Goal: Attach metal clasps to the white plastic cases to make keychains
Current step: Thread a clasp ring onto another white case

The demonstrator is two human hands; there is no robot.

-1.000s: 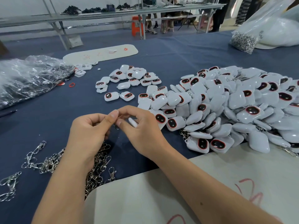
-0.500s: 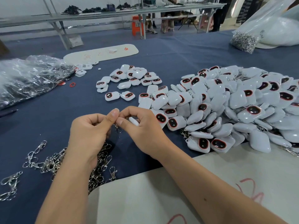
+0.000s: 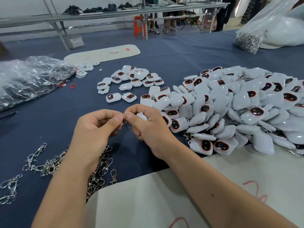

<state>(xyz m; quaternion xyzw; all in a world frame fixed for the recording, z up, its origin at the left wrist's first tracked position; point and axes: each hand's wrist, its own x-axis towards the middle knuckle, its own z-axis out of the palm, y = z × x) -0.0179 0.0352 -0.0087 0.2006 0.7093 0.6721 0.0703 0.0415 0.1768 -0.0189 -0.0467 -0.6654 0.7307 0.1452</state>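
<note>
Nearest you: a white sheet (image 3: 164, 203) with red marks lies on the blue table cloth (image 3: 181, 51), and both your forearms cross it. Just left of it, a heap of loose metal clasps (image 3: 98, 175) sits under your left wrist, with more strays further left (image 3: 37, 162).

Your left hand (image 3: 93, 129) has its fingers curled, thumb and forefinger pinching the metal clasp (image 3: 126, 122) that hangs between both hands. Your right hand (image 3: 148, 127) is curled round a white case (image 3: 141, 116), only a corner of it showing past the thumb; the thumb tip also meets the clasp's top. Clasp and case touch at your fingertips, raised above the cloth. Can't tell if the clasp is hooked on yet.

Right of your hands: the big pile of white cases (image 3: 238, 109), many showing dark oval windows ringed in red, some with clasps sticking out at the near edge. Behind your hands, a smaller scatter of cases (image 3: 131, 81) lies apart from the pile.

Left, mid-distance: a crumpled clear plastic bag (image 3: 28, 78), with a red ring (image 3: 72, 86) just beside it. Beyond that, a long white board (image 3: 102, 53).

Far right: a clear bag of metal rings (image 3: 248, 41). At the back, a long metal bench (image 3: 98, 15).
</note>
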